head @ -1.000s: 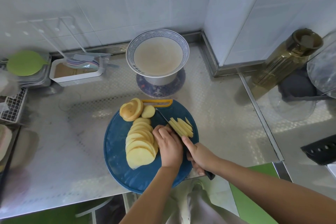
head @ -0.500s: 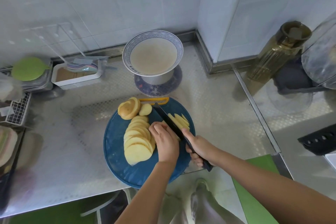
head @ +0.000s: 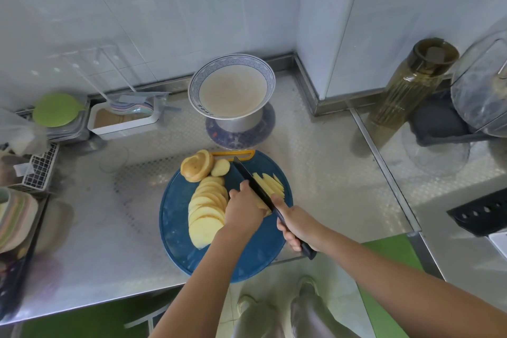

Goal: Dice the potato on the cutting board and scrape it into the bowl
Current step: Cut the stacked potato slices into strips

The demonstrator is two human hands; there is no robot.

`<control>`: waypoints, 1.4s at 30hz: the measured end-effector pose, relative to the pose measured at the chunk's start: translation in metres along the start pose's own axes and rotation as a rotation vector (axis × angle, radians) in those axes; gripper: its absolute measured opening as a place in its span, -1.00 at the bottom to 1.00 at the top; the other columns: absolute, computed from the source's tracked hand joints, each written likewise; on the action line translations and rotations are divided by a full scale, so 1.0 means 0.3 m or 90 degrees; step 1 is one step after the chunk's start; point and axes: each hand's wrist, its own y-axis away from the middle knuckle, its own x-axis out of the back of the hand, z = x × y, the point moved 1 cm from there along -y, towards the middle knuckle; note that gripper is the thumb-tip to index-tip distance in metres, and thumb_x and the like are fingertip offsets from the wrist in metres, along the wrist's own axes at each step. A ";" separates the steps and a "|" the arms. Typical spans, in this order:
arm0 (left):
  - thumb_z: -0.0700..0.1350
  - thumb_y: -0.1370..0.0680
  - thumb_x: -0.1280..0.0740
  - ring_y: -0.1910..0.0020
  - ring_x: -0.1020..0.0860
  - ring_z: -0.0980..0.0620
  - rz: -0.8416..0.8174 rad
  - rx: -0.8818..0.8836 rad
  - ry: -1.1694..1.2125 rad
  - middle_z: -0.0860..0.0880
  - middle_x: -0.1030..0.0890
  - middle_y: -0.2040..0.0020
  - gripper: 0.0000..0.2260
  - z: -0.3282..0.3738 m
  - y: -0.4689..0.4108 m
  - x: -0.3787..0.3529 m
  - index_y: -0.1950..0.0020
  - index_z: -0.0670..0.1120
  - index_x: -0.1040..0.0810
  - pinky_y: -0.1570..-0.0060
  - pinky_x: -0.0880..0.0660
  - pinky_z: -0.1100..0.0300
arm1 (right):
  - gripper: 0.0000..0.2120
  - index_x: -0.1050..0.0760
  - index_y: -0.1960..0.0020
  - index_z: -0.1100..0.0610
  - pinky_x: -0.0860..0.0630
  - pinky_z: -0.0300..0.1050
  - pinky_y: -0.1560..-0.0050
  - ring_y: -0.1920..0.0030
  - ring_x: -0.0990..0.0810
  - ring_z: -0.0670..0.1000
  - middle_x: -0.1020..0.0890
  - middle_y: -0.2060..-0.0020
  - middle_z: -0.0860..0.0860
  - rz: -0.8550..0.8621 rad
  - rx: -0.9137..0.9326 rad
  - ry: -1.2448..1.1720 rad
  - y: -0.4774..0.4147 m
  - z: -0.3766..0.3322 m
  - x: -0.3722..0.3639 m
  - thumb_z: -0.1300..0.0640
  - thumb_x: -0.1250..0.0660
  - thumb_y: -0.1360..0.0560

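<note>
Only strips so far, no dice yet. Gripping the knife handle with right hand, pinning potato slices under curled left hand on the cutting board. Next: turning them crosswise, then scraping toward the bowl just behind.
</note>
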 end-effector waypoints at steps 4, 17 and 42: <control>-0.11 -0.50 -0.42 -0.23 -0.47 -0.11 0.012 -0.015 0.028 -0.17 -0.37 -0.33 -0.32 -0.007 0.023 0.012 -0.52 -0.07 -0.12 -0.16 -0.42 0.14 | -0.34 -0.22 0.39 0.11 -0.23 -0.20 0.56 0.64 -0.24 0.01 -0.28 0.60 0.04 0.014 0.017 0.028 0.004 0.003 -0.007 -0.46 0.01 -0.50; -0.11 -0.49 -0.43 -0.27 -0.45 -0.09 0.009 -0.022 0.062 -0.14 -0.39 -0.35 -0.31 -0.020 0.043 0.033 -0.52 -0.01 -0.14 -0.19 -0.40 0.14 | -0.34 -0.21 0.42 0.11 -0.25 -0.19 0.55 0.64 -0.26 0.00 -0.30 0.61 0.04 0.038 0.022 0.037 0.013 -0.005 -0.025 -0.43 0.01 -0.53; -0.06 -0.52 -0.38 0.09 -0.50 -0.07 0.064 0.115 0.109 -0.09 -0.53 0.06 -0.68 -0.034 -0.031 0.060 -0.15 -0.21 -0.41 0.23 -0.36 0.16 | -0.35 -0.28 0.38 0.12 -0.29 -0.20 0.54 0.61 -0.28 -0.04 -0.35 0.57 0.03 -0.029 0.024 0.033 0.123 -0.043 0.006 -0.42 0.01 -0.54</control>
